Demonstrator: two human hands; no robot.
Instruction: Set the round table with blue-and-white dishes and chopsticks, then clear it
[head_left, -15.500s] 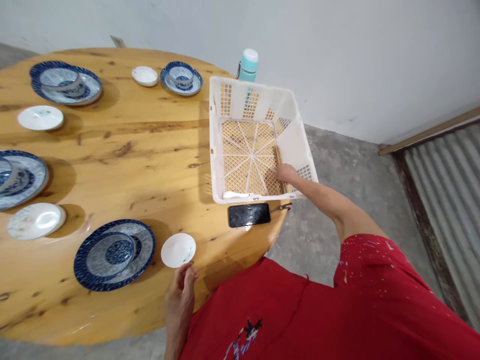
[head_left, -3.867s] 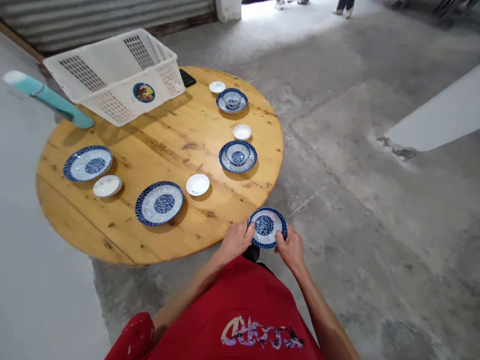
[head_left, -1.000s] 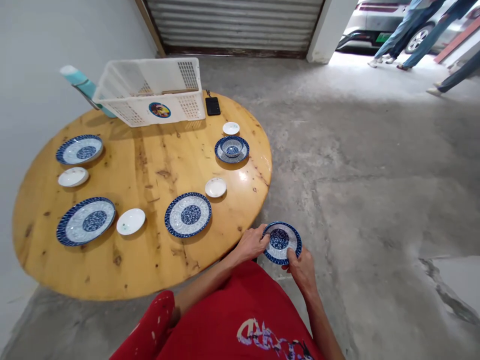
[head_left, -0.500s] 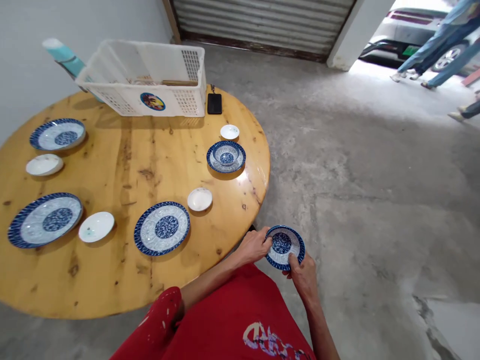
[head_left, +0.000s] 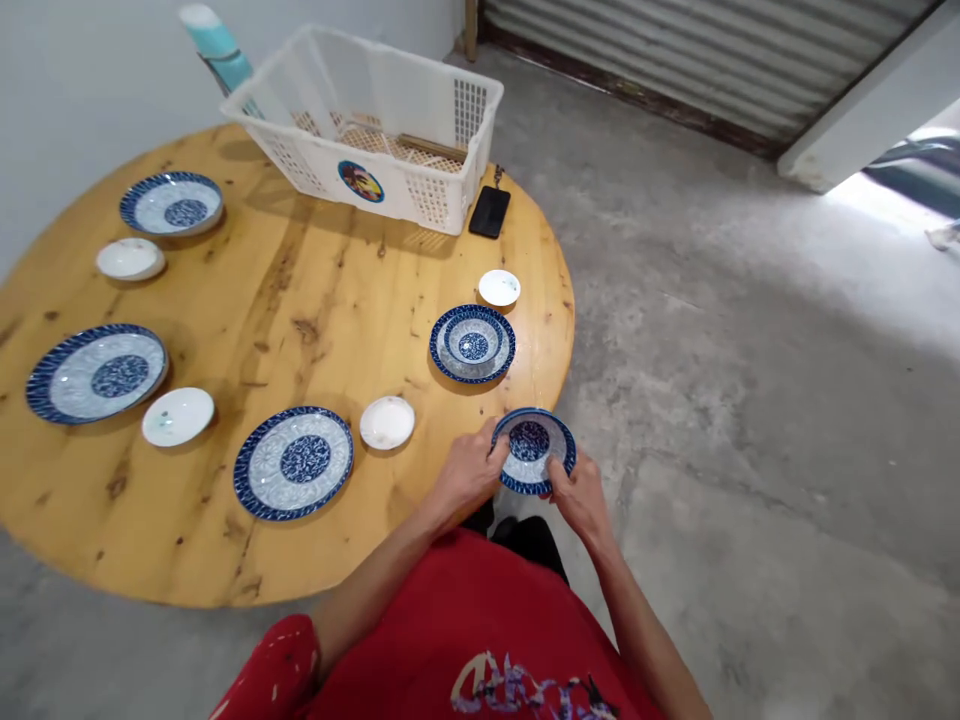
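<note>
Both hands grip a round blue-and-white patterned bowl (head_left: 529,441) by its rim, just off the table's right front edge. My left hand (head_left: 471,465) is closed on its left side, thumb over the rim. My right hand (head_left: 579,495) is closed on its lower right side with the thumb inside. Whether more than one bowl is stacked there, I cannot tell. Beyond it, a similar small bowl (head_left: 473,338) sits on a blue-rimmed plate (head_left: 473,376). A small white dish (head_left: 388,422) and a larger blue-rimmed plate (head_left: 294,462) lie to the left.
On the round wooden table (head_left: 330,310) stand a white plastic basket (head_left: 405,195), a black phone-like object (head_left: 490,212) and a turquoise roll (head_left: 217,50). Another small white dish (head_left: 499,288) lies near the right edge. More plates and white dishes are at left. Concrete floor (head_left: 712,400) lies right.
My view has turned left towards the table. Both hands have carried the bowl from over the floor towards the table edge, nearer the plate with the small bowl.
</note>
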